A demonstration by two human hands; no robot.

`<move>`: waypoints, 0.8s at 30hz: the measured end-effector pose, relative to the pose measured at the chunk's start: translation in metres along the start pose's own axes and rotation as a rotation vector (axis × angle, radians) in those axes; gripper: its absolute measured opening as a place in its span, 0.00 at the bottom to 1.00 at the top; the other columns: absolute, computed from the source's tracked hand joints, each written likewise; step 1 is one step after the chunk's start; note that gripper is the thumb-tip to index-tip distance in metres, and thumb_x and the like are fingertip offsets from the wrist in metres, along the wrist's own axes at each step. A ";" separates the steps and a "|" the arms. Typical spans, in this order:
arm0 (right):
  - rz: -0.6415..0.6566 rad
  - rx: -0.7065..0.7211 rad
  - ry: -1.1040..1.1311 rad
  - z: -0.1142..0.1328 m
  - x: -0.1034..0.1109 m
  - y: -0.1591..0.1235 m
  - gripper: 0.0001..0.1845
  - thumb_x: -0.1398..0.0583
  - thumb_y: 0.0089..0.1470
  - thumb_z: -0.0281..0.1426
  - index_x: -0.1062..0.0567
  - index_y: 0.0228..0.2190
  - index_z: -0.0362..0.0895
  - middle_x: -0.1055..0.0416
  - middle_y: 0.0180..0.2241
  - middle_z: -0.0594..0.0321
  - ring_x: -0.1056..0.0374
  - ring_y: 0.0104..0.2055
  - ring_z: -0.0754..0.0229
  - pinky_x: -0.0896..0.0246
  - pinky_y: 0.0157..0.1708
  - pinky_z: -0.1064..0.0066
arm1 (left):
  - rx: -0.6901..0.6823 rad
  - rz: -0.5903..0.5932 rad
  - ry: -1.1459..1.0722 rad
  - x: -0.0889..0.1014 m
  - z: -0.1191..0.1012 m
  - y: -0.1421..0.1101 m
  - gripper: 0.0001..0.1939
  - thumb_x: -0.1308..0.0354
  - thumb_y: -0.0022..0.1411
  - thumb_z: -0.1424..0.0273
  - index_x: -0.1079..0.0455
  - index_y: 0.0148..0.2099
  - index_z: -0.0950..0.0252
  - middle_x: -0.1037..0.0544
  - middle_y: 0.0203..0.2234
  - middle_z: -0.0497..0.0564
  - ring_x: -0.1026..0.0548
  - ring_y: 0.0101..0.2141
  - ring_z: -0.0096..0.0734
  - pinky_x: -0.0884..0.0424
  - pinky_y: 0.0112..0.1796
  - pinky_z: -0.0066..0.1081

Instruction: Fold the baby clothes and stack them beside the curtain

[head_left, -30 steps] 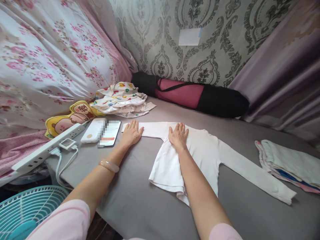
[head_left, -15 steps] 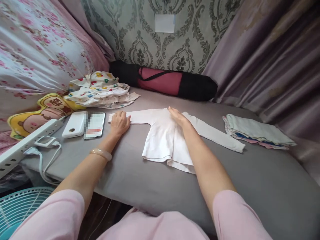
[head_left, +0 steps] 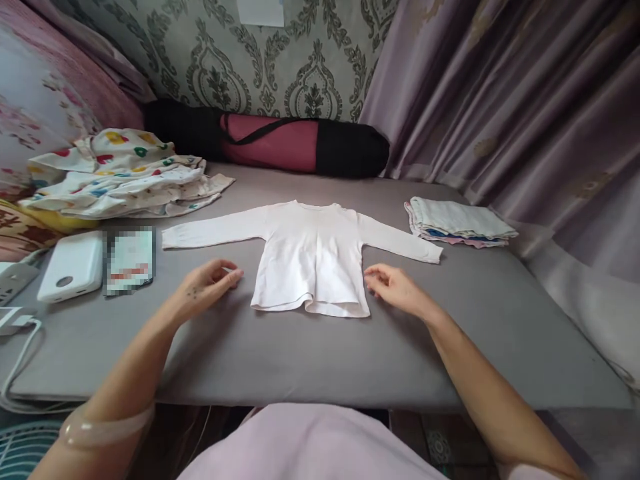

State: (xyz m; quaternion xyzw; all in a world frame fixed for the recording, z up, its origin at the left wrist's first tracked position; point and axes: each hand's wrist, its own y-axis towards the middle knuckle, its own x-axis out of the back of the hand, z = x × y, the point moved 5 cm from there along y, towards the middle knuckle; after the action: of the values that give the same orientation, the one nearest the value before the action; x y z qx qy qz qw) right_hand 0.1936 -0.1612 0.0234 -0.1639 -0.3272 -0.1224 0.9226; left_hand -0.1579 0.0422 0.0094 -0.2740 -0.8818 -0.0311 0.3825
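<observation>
A small white long-sleeved shirt point(head_left: 313, 257) lies spread on the grey-covered table, both sleeves stretched outward and its hem toward me. Some creases run down its middle, and the hem is a little wavy. My left hand point(head_left: 207, 287) hovers to the left of the shirt's body, below the left sleeve, with fingers loosely curved, apart and holding nothing. Close by the shirt's right side edge is my right hand point(head_left: 397, 287), its fingers bent and parted with nothing in them; whether the fingertips touch the cloth I cannot tell.
A folded stack of clothes point(head_left: 460, 221) sits at the right, a heap of patterned clothes point(head_left: 135, 173) at the back left. Behind lies a black and red long bag point(head_left: 270, 141). A white power bank point(head_left: 71, 267), a blurred phone-like item point(head_left: 130, 260) and a power strip point(head_left: 15, 283) are at left.
Both hands have left the sleeve and the shoulder area and come down to either side of the shirt's body. The shirt now lies flatter, and the view has shifted to the right.
</observation>
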 end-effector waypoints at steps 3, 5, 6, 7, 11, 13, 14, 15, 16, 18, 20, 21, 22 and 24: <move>0.078 0.055 -0.161 0.007 -0.016 -0.035 0.26 0.40 0.55 0.42 0.32 0.53 0.46 0.26 0.39 0.62 0.32 0.29 0.64 0.36 0.33 0.71 | -0.058 0.081 -0.090 -0.020 -0.014 -0.028 0.33 0.40 0.53 0.47 0.34 0.54 0.61 0.23 0.33 0.49 0.26 0.32 0.34 0.31 0.32 0.30; 0.039 0.076 -0.287 0.013 -0.024 -0.048 0.29 0.41 0.56 0.43 0.36 0.57 0.48 0.28 0.43 0.60 0.31 0.34 0.61 0.36 0.36 0.69 | -0.094 0.087 -0.082 -0.031 -0.020 -0.038 0.37 0.36 0.51 0.49 0.37 0.58 0.60 0.24 0.35 0.49 0.27 0.34 0.34 0.31 0.33 0.31; 0.000 0.077 -0.348 0.016 -0.027 -0.052 0.29 0.42 0.57 0.42 0.36 0.58 0.48 0.29 0.44 0.59 0.30 0.36 0.60 0.37 0.38 0.68 | -0.106 0.074 -0.064 -0.036 -0.022 -0.040 0.37 0.36 0.50 0.49 0.37 0.59 0.60 0.25 0.36 0.50 0.28 0.34 0.34 0.31 0.33 0.31; -0.041 0.072 -0.402 0.018 -0.030 -0.054 0.27 0.44 0.58 0.40 0.36 0.57 0.47 0.30 0.45 0.57 0.30 0.39 0.58 0.37 0.39 0.68 | -0.114 0.052 -0.044 -0.039 -0.024 -0.042 0.37 0.36 0.51 0.49 0.37 0.59 0.60 0.25 0.36 0.50 0.28 0.35 0.35 0.31 0.33 0.31; -0.160 0.007 -0.564 0.020 -0.039 -0.054 0.21 0.49 0.59 0.28 0.33 0.53 0.45 0.28 0.44 0.55 0.29 0.44 0.55 0.40 0.40 0.68 | -0.074 -0.045 -0.005 -0.045 -0.031 -0.043 0.27 0.44 0.57 0.49 0.31 0.52 0.60 0.26 0.32 0.49 0.29 0.31 0.34 0.33 0.31 0.30; -0.191 -0.046 -0.645 0.019 -0.041 -0.054 0.19 0.49 0.59 0.28 0.31 0.51 0.45 0.27 0.43 0.54 0.28 0.43 0.54 0.40 0.38 0.68 | -0.024 -0.075 -0.001 -0.046 -0.034 -0.044 0.24 0.47 0.59 0.49 0.29 0.49 0.60 0.26 0.28 0.48 0.30 0.29 0.33 0.34 0.29 0.30; -0.198 -0.071 -0.681 0.019 -0.042 -0.054 0.18 0.49 0.59 0.28 0.31 0.50 0.46 0.26 0.42 0.54 0.28 0.42 0.53 0.41 0.36 0.68 | 0.005 -0.090 -0.009 -0.046 -0.036 -0.046 0.24 0.48 0.60 0.49 0.28 0.48 0.61 0.26 0.26 0.47 0.30 0.28 0.33 0.35 0.29 0.30; -0.198 -0.089 -0.709 0.018 -0.042 -0.054 0.17 0.49 0.60 0.29 0.30 0.50 0.46 0.25 0.41 0.54 0.27 0.42 0.53 0.41 0.35 0.68 | 0.032 -0.105 -0.033 -0.046 -0.038 -0.047 0.24 0.49 0.61 0.49 0.27 0.47 0.61 0.26 0.25 0.47 0.30 0.27 0.32 0.35 0.29 0.30; -0.193 -0.100 -0.728 0.018 -0.042 -0.054 0.17 0.50 0.61 0.29 0.30 0.49 0.46 0.24 0.40 0.55 0.27 0.41 0.53 0.42 0.34 0.68 | 0.053 -0.121 -0.069 -0.046 -0.039 -0.048 0.25 0.50 0.62 0.48 0.27 0.47 0.61 0.26 0.24 0.47 0.29 0.26 0.32 0.35 0.29 0.30; -0.182 -0.106 -0.734 0.018 -0.042 -0.053 0.17 0.51 0.62 0.28 0.29 0.49 0.47 0.23 0.37 0.55 0.26 0.39 0.54 0.43 0.33 0.69 | 0.069 -0.162 -0.157 -0.046 -0.041 -0.049 0.26 0.51 0.62 0.48 0.28 0.49 0.62 0.25 0.23 0.47 0.28 0.26 0.33 0.34 0.30 0.30; -0.179 -0.107 -0.703 0.019 -0.041 -0.053 0.18 0.51 0.62 0.27 0.30 0.50 0.47 0.22 0.36 0.55 0.25 0.39 0.54 0.43 0.33 0.69 | 0.054 -0.189 -0.229 -0.048 -0.041 -0.047 0.26 0.50 0.62 0.48 0.30 0.51 0.62 0.25 0.23 0.46 0.26 0.27 0.34 0.33 0.31 0.30; -0.183 -0.111 -0.680 0.020 -0.042 -0.052 0.18 0.51 0.62 0.28 0.30 0.51 0.46 0.22 0.35 0.55 0.25 0.39 0.54 0.43 0.33 0.69 | 0.038 -0.189 -0.251 -0.049 -0.042 -0.046 0.26 0.49 0.62 0.48 0.31 0.52 0.62 0.25 0.23 0.46 0.26 0.27 0.34 0.33 0.31 0.30; -0.191 -0.119 -0.656 0.021 -0.042 -0.052 0.18 0.50 0.62 0.30 0.31 0.52 0.46 0.22 0.36 0.56 0.25 0.39 0.53 0.43 0.33 0.69 | 0.020 -0.180 -0.266 -0.051 -0.042 -0.044 0.26 0.47 0.61 0.49 0.33 0.53 0.62 0.24 0.25 0.47 0.26 0.28 0.33 0.33 0.31 0.29; -0.209 -0.131 -0.619 0.022 -0.044 -0.051 0.19 0.48 0.63 0.35 0.32 0.54 0.46 0.22 0.37 0.56 0.25 0.39 0.52 0.42 0.33 0.68 | -0.017 -0.150 -0.273 -0.055 -0.042 -0.040 0.28 0.44 0.60 0.52 0.37 0.57 0.61 0.24 0.28 0.47 0.27 0.28 0.31 0.33 0.30 0.28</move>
State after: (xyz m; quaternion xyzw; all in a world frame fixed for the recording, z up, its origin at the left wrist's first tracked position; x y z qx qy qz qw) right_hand 0.1308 -0.1943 0.0223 -0.2180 -0.5984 -0.1816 0.7493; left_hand -0.1198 -0.0279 0.0072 -0.2123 -0.9433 -0.0296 0.2535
